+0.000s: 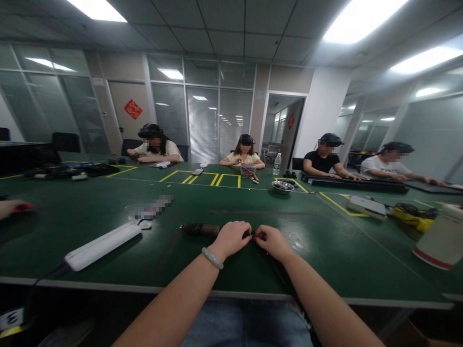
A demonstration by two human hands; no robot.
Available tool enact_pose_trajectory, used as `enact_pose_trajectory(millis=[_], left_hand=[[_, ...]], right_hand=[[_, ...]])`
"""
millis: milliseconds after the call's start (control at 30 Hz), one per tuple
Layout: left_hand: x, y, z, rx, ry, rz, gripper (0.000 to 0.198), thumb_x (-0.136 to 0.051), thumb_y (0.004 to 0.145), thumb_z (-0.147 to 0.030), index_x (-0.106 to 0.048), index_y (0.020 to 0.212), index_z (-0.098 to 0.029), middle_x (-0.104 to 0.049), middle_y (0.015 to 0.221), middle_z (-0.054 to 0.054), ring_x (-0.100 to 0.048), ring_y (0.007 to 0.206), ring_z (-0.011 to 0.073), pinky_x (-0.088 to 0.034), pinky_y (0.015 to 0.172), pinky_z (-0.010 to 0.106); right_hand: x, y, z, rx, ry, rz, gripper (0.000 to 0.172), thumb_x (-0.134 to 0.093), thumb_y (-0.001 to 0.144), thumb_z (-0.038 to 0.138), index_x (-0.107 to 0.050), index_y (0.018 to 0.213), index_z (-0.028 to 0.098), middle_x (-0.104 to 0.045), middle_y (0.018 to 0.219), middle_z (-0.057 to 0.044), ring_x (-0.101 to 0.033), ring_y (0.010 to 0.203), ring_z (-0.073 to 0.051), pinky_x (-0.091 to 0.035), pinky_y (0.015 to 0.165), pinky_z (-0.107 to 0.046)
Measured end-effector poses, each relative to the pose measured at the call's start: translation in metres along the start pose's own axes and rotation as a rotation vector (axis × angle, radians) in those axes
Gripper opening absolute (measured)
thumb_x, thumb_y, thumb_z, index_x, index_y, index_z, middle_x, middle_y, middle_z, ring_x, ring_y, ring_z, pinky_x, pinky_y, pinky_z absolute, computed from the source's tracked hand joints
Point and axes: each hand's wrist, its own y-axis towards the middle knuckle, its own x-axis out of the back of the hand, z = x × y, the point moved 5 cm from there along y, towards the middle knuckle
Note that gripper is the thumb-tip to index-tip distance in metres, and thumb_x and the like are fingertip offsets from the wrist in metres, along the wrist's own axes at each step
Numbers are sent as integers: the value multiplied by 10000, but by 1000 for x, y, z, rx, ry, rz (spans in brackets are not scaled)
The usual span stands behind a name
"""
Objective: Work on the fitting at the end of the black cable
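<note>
A dark electric screwdriver (206, 230) lies sideways on the green table (224, 267), its narrow tip toward the left. My left hand (234, 237), with a pale bangle at the wrist, is closed around its rear end. Close beside it, my right hand (272, 241) pinches the black cable (277, 267) where it meets the tool. This cable runs down past the table's front edge under my right forearm. The fingers hide the joint between tool and cable.
A white power strip (103, 246) lies left, and a metal bowl (282, 188) with dark pieces stands beyond my hands. Farther back is a water bottle (277, 165). A white container (439, 238) stands right. Several people sit across the table; another hand (12, 208) shows far left.
</note>
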Motion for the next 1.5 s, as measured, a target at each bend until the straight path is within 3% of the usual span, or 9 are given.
enact_pose_trajectory(millis=[1067,1300,1500], left_hand=[[-1,-1,-3,-32,31,-38,62,-564,870,-265,-579,919,-230,-634,913,15,-586,879,198,-425,771,324],[-1,0,-3,-15,48,-24,90,-581,859,-272,-585,931,-218,-640,919,26,-592,896,199,-428,791,325],[-5,1,-1,-11,13,-60,131,-586,836,-233,-578,967,-223,-645,964,32,-596,930,207,-439,830,335]], right_hand=[[5,0,3,31,-61,-22,57,-661,779,281,-671,783,224,-629,790,5,-566,740,-151,-408,713,-272],[3,2,1,66,42,-75,88,-647,791,288,-679,791,206,-580,1167,-42,-556,687,-108,-452,709,-285],[-1,3,0,17,1,-35,81,-623,816,286,-621,808,206,-630,875,-8,-558,742,-143,-425,691,-259]])
